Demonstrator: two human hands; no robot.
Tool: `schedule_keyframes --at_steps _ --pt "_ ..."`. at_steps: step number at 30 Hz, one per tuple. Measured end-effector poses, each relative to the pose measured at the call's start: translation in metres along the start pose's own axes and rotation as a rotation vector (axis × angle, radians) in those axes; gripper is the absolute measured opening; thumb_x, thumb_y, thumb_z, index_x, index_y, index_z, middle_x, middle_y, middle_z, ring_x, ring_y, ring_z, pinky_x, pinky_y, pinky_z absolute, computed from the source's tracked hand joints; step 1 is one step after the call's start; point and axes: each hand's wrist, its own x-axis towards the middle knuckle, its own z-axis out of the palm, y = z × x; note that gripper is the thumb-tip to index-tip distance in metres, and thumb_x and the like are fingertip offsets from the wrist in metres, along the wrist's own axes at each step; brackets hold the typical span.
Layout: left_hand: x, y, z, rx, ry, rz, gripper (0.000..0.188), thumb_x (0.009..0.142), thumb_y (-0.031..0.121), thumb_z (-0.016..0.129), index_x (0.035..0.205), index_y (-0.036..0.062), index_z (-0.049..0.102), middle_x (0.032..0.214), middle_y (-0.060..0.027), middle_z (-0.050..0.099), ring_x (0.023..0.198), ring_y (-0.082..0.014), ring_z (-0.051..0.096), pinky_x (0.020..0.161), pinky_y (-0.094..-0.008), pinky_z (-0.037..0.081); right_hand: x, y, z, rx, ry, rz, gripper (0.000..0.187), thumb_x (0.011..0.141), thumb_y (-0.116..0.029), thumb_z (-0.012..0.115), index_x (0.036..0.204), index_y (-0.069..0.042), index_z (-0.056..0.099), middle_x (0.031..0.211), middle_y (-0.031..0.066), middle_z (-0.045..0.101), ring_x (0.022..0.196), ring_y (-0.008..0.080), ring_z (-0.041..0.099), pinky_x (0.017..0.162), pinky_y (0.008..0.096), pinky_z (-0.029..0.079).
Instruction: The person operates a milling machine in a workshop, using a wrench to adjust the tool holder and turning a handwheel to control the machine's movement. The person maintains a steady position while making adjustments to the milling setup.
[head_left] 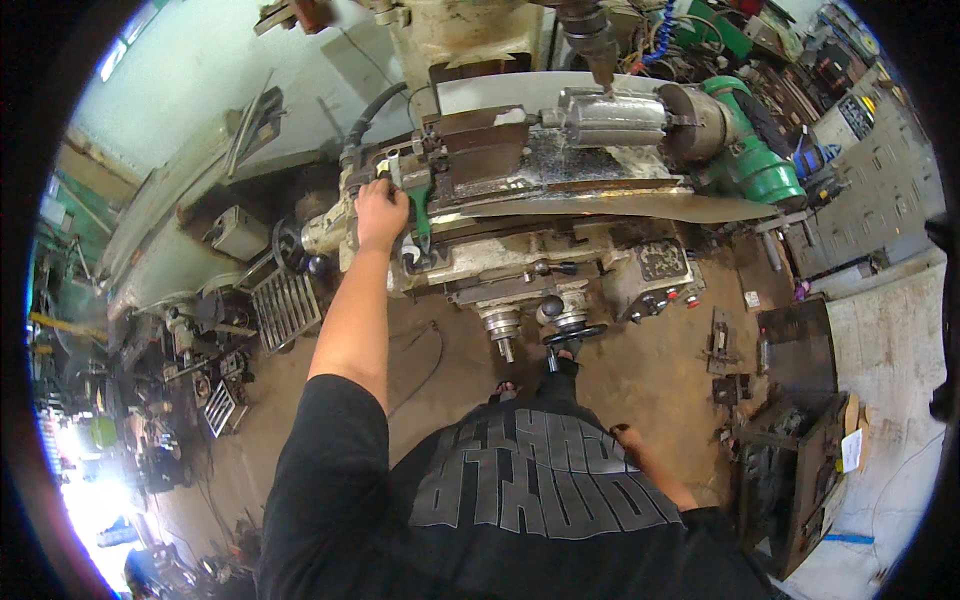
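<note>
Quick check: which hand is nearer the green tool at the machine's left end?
Left. The left hand is close beside the green tool, on its left; touching is unclear. The right hand is well away, down by the black shirt.

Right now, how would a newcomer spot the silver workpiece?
Start at the big machine ahead and find the green housing at its upper right. Left of that is a dark round chuck. The silver workpiece extends leftward from it, a cylinder far brighter than the chuck.
</note>
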Motion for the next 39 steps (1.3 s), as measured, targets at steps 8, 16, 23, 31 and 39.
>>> schedule_keyframes --at_steps 8,16,23,31,39 --pt "0.001 0.000 -0.001 0.014 -0.014 0.033 0.021 0.086 0.023 0.062 0.093 0.0044 0.070 0.102 -0.0136 0.069 0.105 -0.0367 0.058 0.094 -0.0492 0.045 -0.020 -0.102 0.006 -0.003 0.010 -0.092 0.036 0.095 -0.030 0.060 0.110 0.000 0.072 0.088 0.0129 0.073 0.074 0.0249 0.069 0.071 0.0392 0.055" --pt "0.001 -0.001 0.002 0.030 -0.010 0.028 0.020 0.085 0.022 0.064 0.091 0.0041 0.070 0.101 -0.0129 0.069 0.104 -0.0365 0.058 0.091 -0.0496 0.046 -0.009 -0.062 0.004 -0.042 -0.038 0.013 0.032 0.094 -0.031 0.062 0.098 0.000 0.072 0.080 0.0135 0.071 0.069 0.0248 0.067 0.065 0.0382 0.054" --pt "0.000 -0.001 0.002 -0.008 0.046 0.077 0.019 0.085 0.021 0.063 0.090 0.0046 0.070 0.099 -0.0128 0.069 0.102 -0.0363 0.059 0.090 -0.0494 0.046 -0.036 -0.050 -0.016 -0.200 -0.109 0.070 0.025 0.096 -0.026 0.059 0.096 -0.005 0.072 0.080 0.0099 0.069 0.070 0.0209 0.065 0.061 0.0381 0.053" --pt "-0.001 0.001 0.001 -0.013 0.044 0.048 0.019 0.085 0.021 0.063 0.089 0.0041 0.070 0.098 -0.0124 0.069 0.101 -0.0362 0.059 0.091 -0.0495 0.046 -0.030 -0.066 -0.012 -0.040 -0.047 0.076 0.027 0.097 -0.026 0.060 0.109 -0.004 0.070 0.089 0.0113 0.072 0.070 0.0215 0.065 0.062 0.0369 0.054" --pt "-0.001 0.002 -0.002 -0.029 0.030 0.033 0.021 0.086 0.022 0.062 0.089 0.0029 0.069 0.100 -0.0140 0.069 0.103 -0.0372 0.058 0.094 -0.0495 0.044 -0.017 -0.084 -0.006 0.019 -0.060 0.015 0.033 0.097 -0.029 0.061 0.112 -0.002 0.069 0.092 0.0106 0.072 0.077 0.0209 0.066 0.066 0.0367 0.053"
